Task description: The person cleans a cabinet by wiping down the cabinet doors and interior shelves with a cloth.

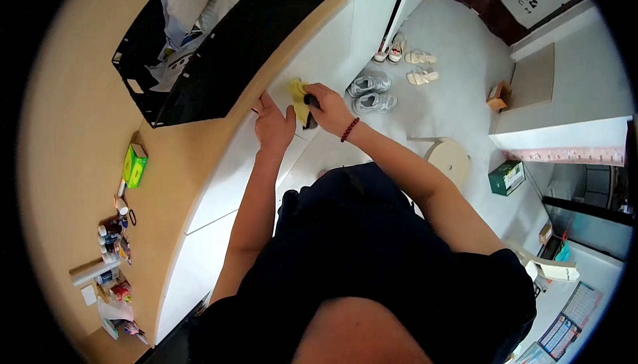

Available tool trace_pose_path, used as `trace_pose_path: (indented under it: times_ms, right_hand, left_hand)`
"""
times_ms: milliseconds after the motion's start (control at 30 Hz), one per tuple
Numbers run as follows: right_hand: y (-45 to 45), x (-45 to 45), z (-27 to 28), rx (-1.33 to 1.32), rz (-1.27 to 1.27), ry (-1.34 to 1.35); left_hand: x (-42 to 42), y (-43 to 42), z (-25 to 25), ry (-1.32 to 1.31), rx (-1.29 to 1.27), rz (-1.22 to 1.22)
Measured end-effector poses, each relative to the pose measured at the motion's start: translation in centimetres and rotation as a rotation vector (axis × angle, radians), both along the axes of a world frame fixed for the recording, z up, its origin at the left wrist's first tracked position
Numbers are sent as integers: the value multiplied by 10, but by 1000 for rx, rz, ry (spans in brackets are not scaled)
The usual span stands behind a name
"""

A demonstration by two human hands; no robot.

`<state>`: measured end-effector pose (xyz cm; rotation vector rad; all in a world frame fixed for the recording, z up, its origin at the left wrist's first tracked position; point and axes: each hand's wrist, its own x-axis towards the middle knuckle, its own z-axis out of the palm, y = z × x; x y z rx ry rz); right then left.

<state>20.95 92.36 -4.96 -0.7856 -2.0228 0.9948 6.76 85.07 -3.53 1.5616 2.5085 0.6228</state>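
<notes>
My right hand (329, 110), with a dark red bead bracelet on its wrist, is closed around a crumpled yellow cloth (299, 95) and a small dark thing (311, 102) whose kind I cannot make out. The cloth is close to the white cabinet front (319, 51) under the counter. Just left of it, my left hand (274, 126) rests by the counter's wooden edge. Its thumb stands apart from the fingers, and the fingertips are partly hidden at that edge. I see nothing plainly held in it.
On the wooden counter (193, 158) stand a black bin (232, 51) with bags and papers, a green box (135, 166) and several bottles (109, 238). Grey sneakers (374, 103) and sandals (421, 77) lie on the floor ahead. A round stool (448, 163) is on my right.
</notes>
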Motion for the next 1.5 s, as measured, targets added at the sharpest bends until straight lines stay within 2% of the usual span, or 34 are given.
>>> trace_pose_path:
  times_ms: [100,200,300,400,467,533,600,667,700,800,833,867,933,967,1000,1133,1167,1267,1333,1400,1500]
  right_hand:
    - [15,23,5,-36,21,-29]
    - [27,46,7,-60,52,-67]
    - [40,71,7,-22,84,-115]
    - [62,104,5,-22,84,-131]
    - [78,128,5,-104,41,-116]
    - [96,144,7,-177,28,11]
    - [116,155,10,-182,-21,-14]
    - [127,156,24,-409,101,232]
    - [118,156,53,-506,172,261]
    - [94,146,75,24,341,133]
    - [82,139,82,176,471,83]
    - [68,129,85,333,595,33]
    - [38,116,77,608,624,-121]
    - [37,109,64,628,619,-158]
    - [38,103,43,648,611,-196]
    - [72,99,15,680,680,-260]
    - [85,102,17,667,645,-170]
    - [152,95,2,610,573,-125]
    - [210,85,-6,576,411,-110]
    - [259,79,11,728,235,-241]
    - [270,76,21,802,191,-300]
  left_hand:
    - [4,12,-25,34,133,37]
    - [11,21,-37,-78,248,102]
    - [31,16,2,-193,117,226]
    - [51,8,-11,-2,239,187]
    - [77,0,-8,-73,240,199]
    - [96,-9,-10,-132,286,175]
    - [115,-15,-5,-72,292,200]
    - [125,-20,6,-81,233,201]
    - [129,-20,20,-103,132,241]
    - [134,-24,43,-37,-37,211]
    - [140,-20,61,-54,-174,252]
    - [141,-21,57,-16,-119,240]
    - [134,-24,29,65,-3,202]
    - [129,-25,-7,-55,416,120]
    - [134,-24,-14,-216,345,180]
    - [157,-19,-8,-406,359,248]
    - [166,-18,-4,-440,345,257]
    - [185,-16,-5,-352,307,214]
    - [194,-13,-3,-360,331,205]
    - [199,-13,-4,-366,336,198]
    - [198,-12,-2,-329,283,187]
